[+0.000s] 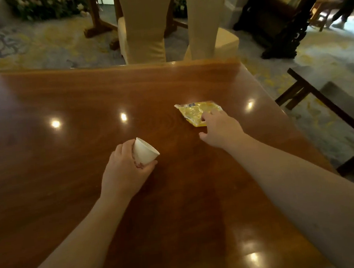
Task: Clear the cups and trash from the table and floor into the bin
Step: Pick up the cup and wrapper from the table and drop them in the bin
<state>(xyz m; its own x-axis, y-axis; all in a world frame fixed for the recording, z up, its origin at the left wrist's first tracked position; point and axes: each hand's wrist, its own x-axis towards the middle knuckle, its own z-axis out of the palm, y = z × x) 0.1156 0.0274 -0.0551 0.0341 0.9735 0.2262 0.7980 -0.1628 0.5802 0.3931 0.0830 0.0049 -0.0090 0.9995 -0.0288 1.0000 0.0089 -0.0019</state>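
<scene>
A white paper cup [144,151] with a small red print is tipped on its side in my left hand [125,171], just above the glossy brown wooden table [82,99]. Right of it a flat yellow plastic wrapper [195,111] lies on the table. My right hand [221,129] reaches over the wrapper's near corner with fingers spread, fingertips touching or just over its edge, thumb apart; nothing is gripped in it. No bin is in view.
Two chairs [146,28] in cream covers stand at the table's far edge. A dark wooden bench frame [320,102] stands right of the table over patterned carpet. A dark carved wooden stand [280,26] is at the back right.
</scene>
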